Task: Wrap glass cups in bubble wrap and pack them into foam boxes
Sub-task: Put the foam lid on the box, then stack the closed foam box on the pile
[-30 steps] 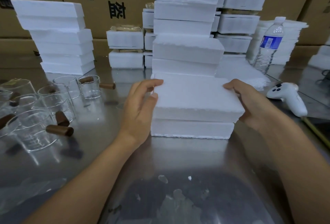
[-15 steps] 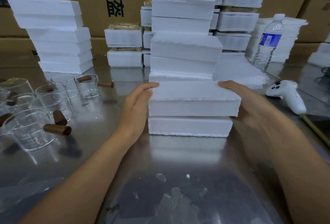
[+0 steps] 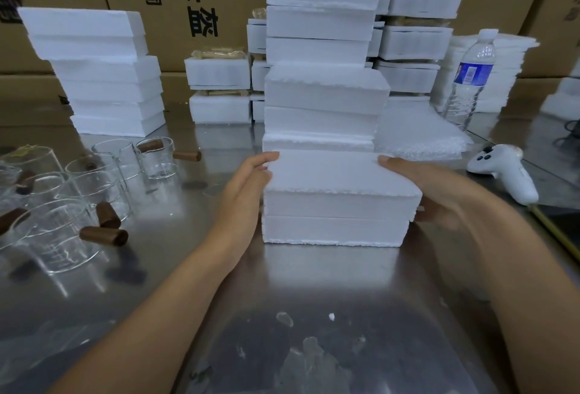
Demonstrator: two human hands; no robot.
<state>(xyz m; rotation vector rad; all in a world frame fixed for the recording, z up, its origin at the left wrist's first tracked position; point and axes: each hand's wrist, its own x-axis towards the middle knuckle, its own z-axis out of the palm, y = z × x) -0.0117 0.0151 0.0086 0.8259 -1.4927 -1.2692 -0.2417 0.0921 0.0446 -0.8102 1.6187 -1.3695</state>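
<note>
At table (image 3: 314, 284) centre | your left hand (image 3: 244, 199) flat against foam box (image 3: 332, 230), right hand (image 3: 439, 193) grasping its end | square the lid (image 3: 339, 174) before pressing evenly

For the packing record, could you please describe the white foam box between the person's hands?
The foam box is white, rectangular, apparently polystyrene, in two stacked halves with a ragged seam; the upper overhangs on the right. It lies flat on the steel table, before a tall foam stack. The left hand presses its left side with straight fingers; the right hand grips its right end.
</note>
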